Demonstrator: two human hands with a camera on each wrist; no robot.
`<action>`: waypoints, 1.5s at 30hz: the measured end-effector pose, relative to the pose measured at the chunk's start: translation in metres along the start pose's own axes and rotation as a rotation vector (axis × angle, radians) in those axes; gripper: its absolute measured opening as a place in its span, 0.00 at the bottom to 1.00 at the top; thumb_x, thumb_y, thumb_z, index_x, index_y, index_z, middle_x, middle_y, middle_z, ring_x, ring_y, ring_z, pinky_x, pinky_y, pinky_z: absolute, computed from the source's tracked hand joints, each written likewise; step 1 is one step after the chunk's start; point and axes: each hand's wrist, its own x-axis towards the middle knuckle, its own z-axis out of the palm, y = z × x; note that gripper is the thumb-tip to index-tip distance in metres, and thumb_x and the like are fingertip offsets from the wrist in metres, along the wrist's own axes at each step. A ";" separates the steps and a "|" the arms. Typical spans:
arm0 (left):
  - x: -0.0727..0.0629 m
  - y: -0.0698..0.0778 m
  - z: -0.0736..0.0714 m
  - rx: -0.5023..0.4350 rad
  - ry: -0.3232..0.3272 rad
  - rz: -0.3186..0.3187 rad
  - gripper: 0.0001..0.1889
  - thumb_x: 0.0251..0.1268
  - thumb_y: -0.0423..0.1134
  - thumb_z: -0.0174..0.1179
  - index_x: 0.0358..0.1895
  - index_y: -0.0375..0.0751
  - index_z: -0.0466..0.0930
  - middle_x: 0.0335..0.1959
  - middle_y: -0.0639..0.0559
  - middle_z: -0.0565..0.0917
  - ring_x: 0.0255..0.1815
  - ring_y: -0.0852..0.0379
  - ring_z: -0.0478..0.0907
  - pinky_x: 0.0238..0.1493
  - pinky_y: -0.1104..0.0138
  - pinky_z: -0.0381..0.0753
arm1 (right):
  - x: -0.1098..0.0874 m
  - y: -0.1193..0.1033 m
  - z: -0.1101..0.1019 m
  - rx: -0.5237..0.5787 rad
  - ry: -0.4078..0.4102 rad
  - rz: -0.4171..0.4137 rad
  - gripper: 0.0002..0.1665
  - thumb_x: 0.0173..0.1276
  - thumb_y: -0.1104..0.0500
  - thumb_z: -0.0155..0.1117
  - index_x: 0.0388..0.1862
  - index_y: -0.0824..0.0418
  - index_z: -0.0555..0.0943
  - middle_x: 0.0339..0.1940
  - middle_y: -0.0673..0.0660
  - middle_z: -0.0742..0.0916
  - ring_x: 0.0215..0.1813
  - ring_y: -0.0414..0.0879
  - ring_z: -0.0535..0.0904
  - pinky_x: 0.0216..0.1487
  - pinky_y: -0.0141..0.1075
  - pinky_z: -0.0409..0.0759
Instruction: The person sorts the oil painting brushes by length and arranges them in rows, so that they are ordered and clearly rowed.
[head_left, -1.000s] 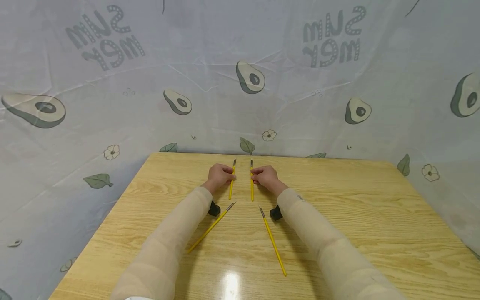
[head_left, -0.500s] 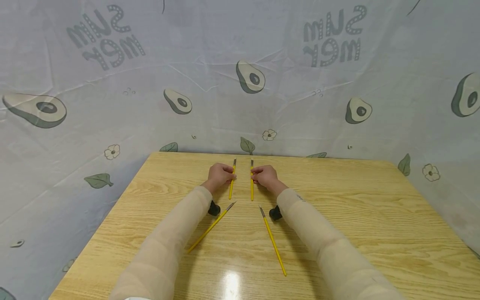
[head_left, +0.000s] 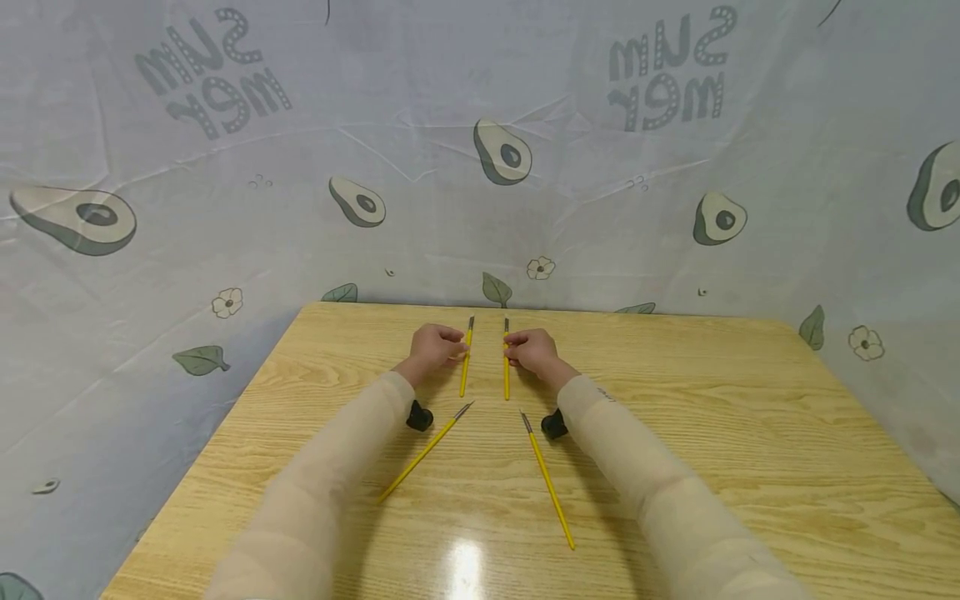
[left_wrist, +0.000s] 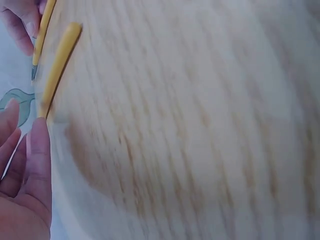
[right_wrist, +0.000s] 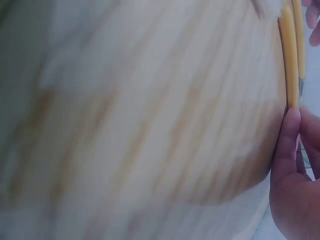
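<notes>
Two yellow paintbrushes lie side by side near the table's far edge, dark tips pointing away. Beside the left paintbrush (head_left: 464,377) is my left hand (head_left: 433,348); in the left wrist view its fingers (left_wrist: 39,150) are parted, with one fingertip at the brush. My right hand (head_left: 532,350) pinches the right paintbrush (head_left: 506,380) near its middle, on the table; the right wrist view shows the yellow handle (right_wrist: 290,60) leading to the fingertips. Nearer to me, one thin-tipped paintbrush (head_left: 423,454) slants at left and another (head_left: 552,490) at right.
The wooden table (head_left: 712,433) runs back to a pale curtain (head_left: 420,100) printed with avocados and leaves. Beneath the forearms show the black wrist cameras, one at the left (head_left: 419,417) and one at the right (head_left: 554,425).
My left hand has shifted slightly left, its fingers loosening from the left paintbrush. The right hand stays at its paintbrush, and all the brushes keep their places.
</notes>
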 end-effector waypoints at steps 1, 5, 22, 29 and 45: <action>-0.001 0.000 0.000 0.002 0.000 0.005 0.15 0.61 0.31 0.67 0.51 0.33 0.84 0.49 0.41 0.83 0.41 0.48 0.84 0.35 0.64 0.86 | -0.001 0.000 0.000 0.002 -0.002 -0.002 0.16 0.64 0.72 0.65 0.52 0.69 0.83 0.34 0.59 0.81 0.29 0.40 0.80 0.30 0.28 0.82; -0.005 0.001 -0.002 0.015 0.005 0.033 0.16 0.62 0.31 0.67 0.52 0.32 0.83 0.50 0.41 0.82 0.42 0.47 0.84 0.34 0.64 0.86 | -0.002 -0.002 -0.002 -0.002 -0.004 -0.008 0.16 0.65 0.72 0.64 0.52 0.70 0.82 0.35 0.59 0.81 0.30 0.42 0.81 0.31 0.27 0.82; -0.026 -0.004 -0.008 0.036 -0.075 0.056 0.16 0.61 0.34 0.68 0.52 0.33 0.83 0.47 0.43 0.84 0.37 0.51 0.84 0.34 0.64 0.85 | -0.024 -0.012 -0.010 -0.058 -0.086 0.010 0.19 0.68 0.67 0.63 0.58 0.69 0.79 0.45 0.62 0.81 0.39 0.49 0.82 0.40 0.35 0.84; -0.042 -0.007 -0.014 0.058 -0.093 0.035 0.17 0.61 0.37 0.68 0.52 0.36 0.84 0.47 0.46 0.84 0.38 0.53 0.83 0.36 0.64 0.85 | -0.039 -0.019 -0.017 -0.051 -0.133 0.001 0.20 0.70 0.66 0.62 0.60 0.69 0.78 0.48 0.63 0.80 0.44 0.52 0.80 0.46 0.40 0.83; -0.084 -0.016 -0.038 0.003 -0.290 0.130 0.22 0.63 0.37 0.67 0.58 0.32 0.79 0.53 0.39 0.81 0.46 0.51 0.82 0.39 0.59 0.85 | -0.084 -0.012 -0.032 -0.038 -0.240 -0.078 0.22 0.70 0.67 0.61 0.62 0.70 0.76 0.43 0.63 0.82 0.46 0.57 0.80 0.47 0.43 0.83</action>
